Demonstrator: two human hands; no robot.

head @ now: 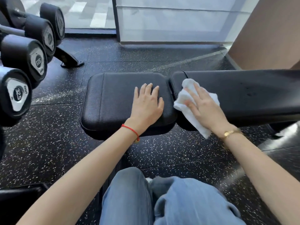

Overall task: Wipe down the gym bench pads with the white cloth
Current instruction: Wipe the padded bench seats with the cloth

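Observation:
A black gym bench stands across the middle of the view. Its short seat pad [112, 101] is on the left and its long back pad [253, 93] runs off to the right. My left hand [146, 104] lies flat on the seat pad's right part, fingers straight and spread. My right hand [203, 106] presses the white cloth [186, 101] flat onto the left end of the back pad, fingers straight on top of it. The crumpled cloth spills over the pad's near edge and hangs by my right wrist.
A rack of black dumbbells [24, 62] fills the left side, its foot [69, 60] on the speckled rubber floor [48, 143]. Glass panels [170, 20] and a brown wall [267, 33] close off the back. My knees in blue jeans [162, 200] are at the bottom.

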